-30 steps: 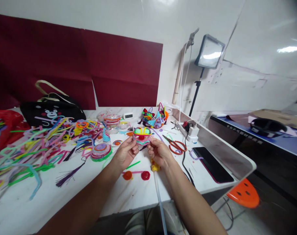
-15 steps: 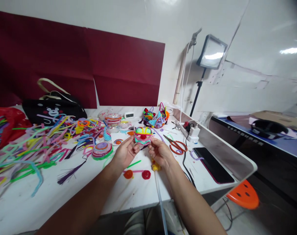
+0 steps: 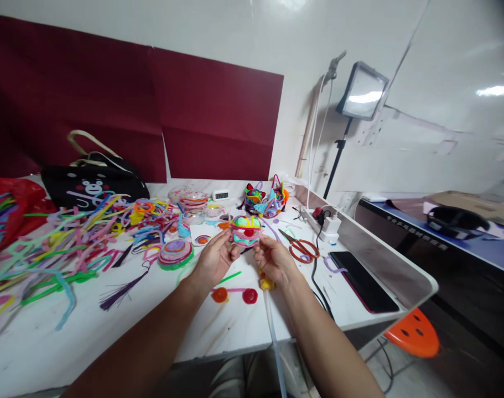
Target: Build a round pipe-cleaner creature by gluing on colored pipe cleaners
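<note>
Ornament [image 3: 247,232] between both hands, much as half a second and a second earlier. Whole view has slid slightly rightward in the frame, bench items along with it; ornament now appears turned a little, its rounded top showing more. Scissors [image 3: 304,250], phone [image 3: 363,281] and the orange disc [image 3: 221,294] and red disc [image 3: 250,296] lie as before.

Left hand [image 3: 215,257] comes in from the lower left, palm partly upward, fingers curled, thumb and fingertips pinching the ornament's left edge. Right hand [image 3: 275,261] mirrors it from the lower right, fingers bent inward, fingertips closed on the right edge. Both forearms angle up over the near side of the white table [image 3: 218,331]; the ornament is held above its middle, beyond the two discs and left of the scissors.

Ornament small, rounded, built in bright bands: green rounds near the top with yellow between them, a red spot at centre, pink around it, a pale turquoise wavy strip below. Fine detail too small to make out. Yellow piece [image 3: 266,282] sits just below the right hand, near a translucent stick [image 3: 274,331] that runs past the table's near edge.
</note>
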Demonstrator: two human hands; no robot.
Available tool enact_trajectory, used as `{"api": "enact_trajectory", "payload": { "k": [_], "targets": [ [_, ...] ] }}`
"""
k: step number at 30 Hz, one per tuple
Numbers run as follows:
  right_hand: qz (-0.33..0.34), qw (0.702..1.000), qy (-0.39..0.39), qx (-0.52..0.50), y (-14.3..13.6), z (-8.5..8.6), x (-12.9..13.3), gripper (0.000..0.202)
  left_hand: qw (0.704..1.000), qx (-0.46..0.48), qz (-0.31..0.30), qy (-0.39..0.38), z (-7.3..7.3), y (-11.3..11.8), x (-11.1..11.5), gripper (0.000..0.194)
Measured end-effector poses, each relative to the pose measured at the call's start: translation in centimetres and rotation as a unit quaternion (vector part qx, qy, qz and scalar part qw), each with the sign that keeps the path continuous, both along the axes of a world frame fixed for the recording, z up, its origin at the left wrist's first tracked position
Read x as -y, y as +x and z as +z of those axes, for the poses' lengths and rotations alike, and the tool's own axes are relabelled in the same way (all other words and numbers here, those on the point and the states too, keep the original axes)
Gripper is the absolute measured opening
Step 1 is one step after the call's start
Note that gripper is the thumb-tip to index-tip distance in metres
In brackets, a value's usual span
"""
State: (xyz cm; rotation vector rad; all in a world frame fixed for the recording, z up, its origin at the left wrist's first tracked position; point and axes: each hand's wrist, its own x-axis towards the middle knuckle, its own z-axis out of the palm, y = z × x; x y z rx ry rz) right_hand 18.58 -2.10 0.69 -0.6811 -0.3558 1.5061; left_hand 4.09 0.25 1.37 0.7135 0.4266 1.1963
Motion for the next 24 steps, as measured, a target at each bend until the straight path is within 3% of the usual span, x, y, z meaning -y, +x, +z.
{"api": "enact_trajectory", "payload": {
  "k": [13,24],
  "targets": [
    [0.002,1.0,-0.003,-0.005,-0.01,-0.13,-0.06,0.011,0.999,-0.029,0.007,0.024,-0.07,0.02,0.14,0.026],
    [-0.001,1.0,-0.009,0.005,-0.09,-0.37,-0.16,0.01,0.995,-0.066,-0.002,0.073,-0.52,-0.02,0.02,0.021]
  ]
}}
